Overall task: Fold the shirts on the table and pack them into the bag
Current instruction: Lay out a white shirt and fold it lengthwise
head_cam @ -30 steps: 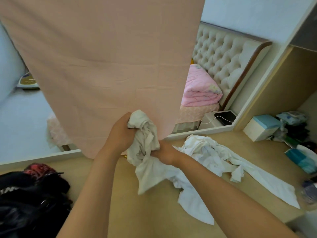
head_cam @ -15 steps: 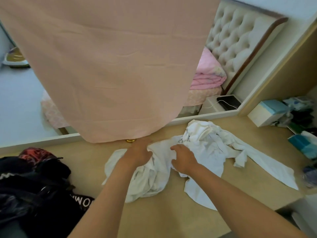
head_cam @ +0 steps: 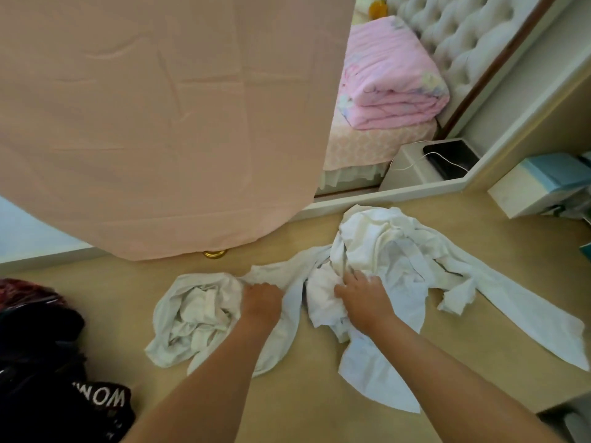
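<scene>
A crumpled white shirt (head_cam: 198,318) lies bunched on the tan table (head_cam: 307,407), left of centre. My left hand (head_cam: 260,303) grips its right edge with closed fingers. A second heap of white shirts (head_cam: 396,251) spreads to the right, with a long sleeve trailing toward the right edge. My right hand (head_cam: 363,297) presses into the lower left of that heap, fingers curled into the cloth. A black bag (head_cam: 48,378) with white lettering sits at the table's lower left.
A pink cloth (head_cam: 160,123) hangs over a mirror at the table's back. The mirror reflects a bed with a pink quilt (head_cam: 393,81). A white and blue box (head_cam: 537,190) stands at the right. A small gold knob (head_cam: 215,253) sits under the cloth.
The bundle I held up in both hands has come down onto the table. My hands have moved apart, pulling one white shirt left and away from the heap.
</scene>
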Available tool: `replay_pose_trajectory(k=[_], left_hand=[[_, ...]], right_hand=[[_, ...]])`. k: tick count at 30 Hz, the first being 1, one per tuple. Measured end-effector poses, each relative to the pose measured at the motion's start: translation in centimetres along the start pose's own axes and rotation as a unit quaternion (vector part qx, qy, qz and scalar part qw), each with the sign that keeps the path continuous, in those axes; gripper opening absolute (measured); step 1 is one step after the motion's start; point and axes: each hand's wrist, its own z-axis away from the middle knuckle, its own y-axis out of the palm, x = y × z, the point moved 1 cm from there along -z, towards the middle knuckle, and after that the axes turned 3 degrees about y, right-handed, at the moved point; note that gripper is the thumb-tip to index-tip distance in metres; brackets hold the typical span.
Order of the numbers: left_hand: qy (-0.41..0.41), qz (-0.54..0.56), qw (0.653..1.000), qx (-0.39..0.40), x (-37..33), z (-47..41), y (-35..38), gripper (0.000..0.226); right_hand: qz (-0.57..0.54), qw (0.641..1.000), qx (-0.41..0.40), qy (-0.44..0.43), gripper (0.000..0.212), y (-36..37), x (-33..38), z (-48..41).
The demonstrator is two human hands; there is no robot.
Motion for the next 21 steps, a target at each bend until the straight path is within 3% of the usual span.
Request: replay_pose_trajectory(k=[5, 7, 9, 12, 14, 15, 18, 21], left_hand=[[-0.145, -0.003, 0.987, -0.065, 2.2, 0.5, -1.8, 0.034], [-0.187, 0.003, 0.979, -0.080, 3.0, 0.5, -2.8, 0.036], [-0.145, 0.021, 0.983, -0.111, 2.6, 0.2, -3.1, 0.048], [-0.027, 0.037, 0.998, -0.046, 0.7, -0.3, -2.1, 0.062], [-0.006, -0.023, 0.999, 0.034, 0.5, 0.0, -0.5, 0.052], [-0.012, -0.042, 0.998, 0.045, 0.9, 0.5, 0.3, 0.047], [-0.063, -0.073, 0.994, 0.052, 3.0, 2.4, 1.7, 0.042], [-0.078, 0.029, 0.995, 0.061, 4.8, 4.5, 2.4, 0.038]], right_hand=[[0.026, 0.997, -0.015, 0.075, 0.019, -0.2, -5.7, -0.9], [0.054, 0.992, -0.008, 0.115, 0.032, -0.3, -6.7, -1.3], [0.031, 0.992, 0.000, 0.119, 0.051, -0.6, -5.8, -1.2], [-0.067, 0.995, -0.043, -0.062, 0.081, -0.3, -2.4, -1.9], [-0.075, 0.987, 0.011, -0.140, 0.080, 0.8, -0.9, -2.6], [-0.074, 0.988, 0.072, -0.111, 0.076, 0.9, -0.8, -2.6], [-0.042, 0.993, 0.106, 0.024, 0.070, 1.1, -1.5, -2.6], [0.052, 0.988, 0.132, 0.054, 0.047, -1.0, -0.3, -2.7]])
